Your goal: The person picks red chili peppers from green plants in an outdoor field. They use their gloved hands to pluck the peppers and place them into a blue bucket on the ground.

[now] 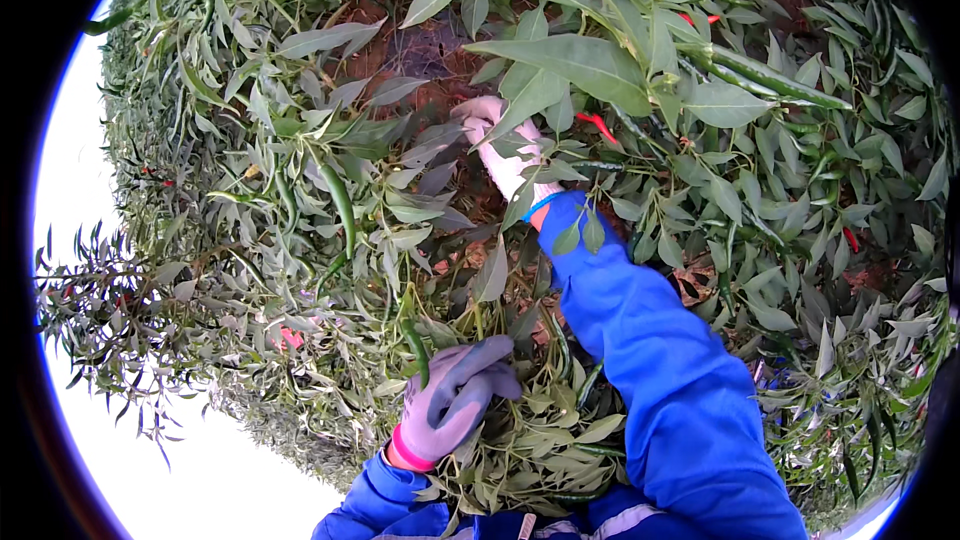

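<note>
My left hand (455, 395), in a grey glove with a pink cuff, is closed around leafy stems of a chilli plant at the lower middle, with a green chilli (415, 345) hanging just beside its fingers. My right hand (500, 145), in a pale pink glove on a blue sleeve, reaches far into the foliage toward the dark soil (405, 50); leaves cover most of its fingers, so its grip is hidden. A red chilli (598, 125) hangs just to the right of that hand. A long green chilli (340, 202) hangs to the left.
Dense green chilli plants fill the view on all sides. More long green chillies (770, 80) hang at upper right, and small red ones (850, 238) show at right. Bright sky lies at the left and lower left rim.
</note>
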A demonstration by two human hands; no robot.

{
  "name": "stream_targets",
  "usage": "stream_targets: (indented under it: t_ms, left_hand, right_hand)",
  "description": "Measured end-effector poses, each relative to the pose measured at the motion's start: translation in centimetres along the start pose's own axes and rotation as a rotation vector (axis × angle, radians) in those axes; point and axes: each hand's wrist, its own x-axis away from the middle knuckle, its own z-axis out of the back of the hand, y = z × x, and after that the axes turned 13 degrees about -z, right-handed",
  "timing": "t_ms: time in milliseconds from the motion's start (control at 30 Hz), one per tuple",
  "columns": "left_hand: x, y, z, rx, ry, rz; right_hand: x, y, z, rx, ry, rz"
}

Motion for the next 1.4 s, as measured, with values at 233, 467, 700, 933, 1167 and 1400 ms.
stream_targets:
  t_ms: [233, 467, 700, 933, 1167, 1400]
  left_hand:
    - [0.1, -0.3, 0.4, 0.031, -0.016, 0.010]
    - [-0.7, -0.3, 0.5, 0.037, -0.015, -0.071]
    - [-0.2, -0.7, 0.6, 0.025, -0.008, -0.137]
    - [-0.8, 0.3, 0.6, 0.026, -0.020, -0.093]
    - [-0.2, -0.8, 0.9, -0.036, -0.053, -0.137]
    - [-0.5, -1.7, 0.8, -0.103, 0.000, -0.273]
  right_hand:
    - [-2.3, 2.6, -3.6, 0.399, -0.068, 0.339]
    - [-2.1, 5.5, -3.2, 0.663, -0.234, 0.340]
    - [3.5, -0.8, 2.8, -0.350, -0.637, -0.883]
    - [5.2, -6.1, 3.4, -0.488, -0.628, -0.830]
    - [9.2, -9.6, 9.4, -0.171, 0.000, -0.698]
    - [6.6, -9.3, 9.5, 0.001, 0.139, -0.579]
